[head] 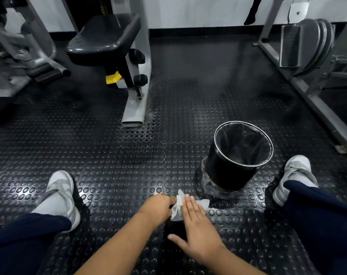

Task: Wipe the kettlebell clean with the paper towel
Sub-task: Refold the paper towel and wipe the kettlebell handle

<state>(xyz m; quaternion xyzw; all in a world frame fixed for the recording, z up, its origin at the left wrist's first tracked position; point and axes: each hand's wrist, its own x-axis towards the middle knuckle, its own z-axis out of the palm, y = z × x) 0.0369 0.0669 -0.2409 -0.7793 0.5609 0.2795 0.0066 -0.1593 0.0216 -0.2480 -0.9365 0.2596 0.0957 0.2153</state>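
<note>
Nearest the camera, dark blue trouser legs (23, 235) frame both forearms. The right hand (196, 227) lies flat, its fingers straight and pressed together on the paper towel (176, 214), thumb spread out to the side. The left hand (157, 206) is curled, its fingertips pinching the crumpled towel's left edge. The kettlebell (175, 228) shows only as a dark mass under and between the two hands, hard to tell from the studded black floor (109, 155). A grey shoe (58, 197) stands to the left and another (293, 177) to the right. Just beyond the hands is a black bin (224, 171) with a dark liner. Farther off are a machine seat (105, 34) and weight plates (311, 44)
</note>
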